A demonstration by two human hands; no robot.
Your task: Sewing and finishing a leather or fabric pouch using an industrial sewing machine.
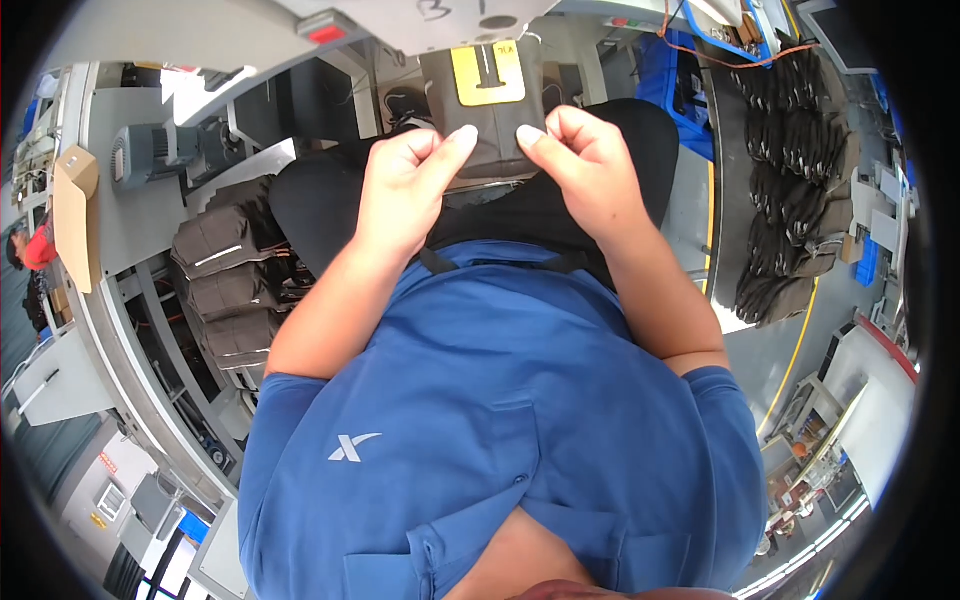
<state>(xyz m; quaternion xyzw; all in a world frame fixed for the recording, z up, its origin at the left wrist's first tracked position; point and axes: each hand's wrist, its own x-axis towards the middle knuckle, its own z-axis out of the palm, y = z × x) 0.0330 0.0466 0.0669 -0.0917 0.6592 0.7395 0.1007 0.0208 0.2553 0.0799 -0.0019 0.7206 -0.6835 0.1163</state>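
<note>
A dark grey-brown fabric piece (497,150) lies below the light-coloured machine head (400,22), its near edge toward my lap. My left hand (408,185) grips the fabric's left side, thumb on top and fingers curled under. On the opposite side my right hand (597,168) pinches it the same way, its thumb pointing inward. Between and beyond the thumbs, a yellow plate (490,90) with a dark slotted part rests over the cloth. The far end of the fabric disappears beneath the machine head.
Stacked dark fabric pieces (225,245) sit at my left, near a grey motor (160,155). To my right, many dark pieces (790,190) lie in rows on a surface beside a blue bin (690,100). A cardboard piece (77,215) stands at the far left.
</note>
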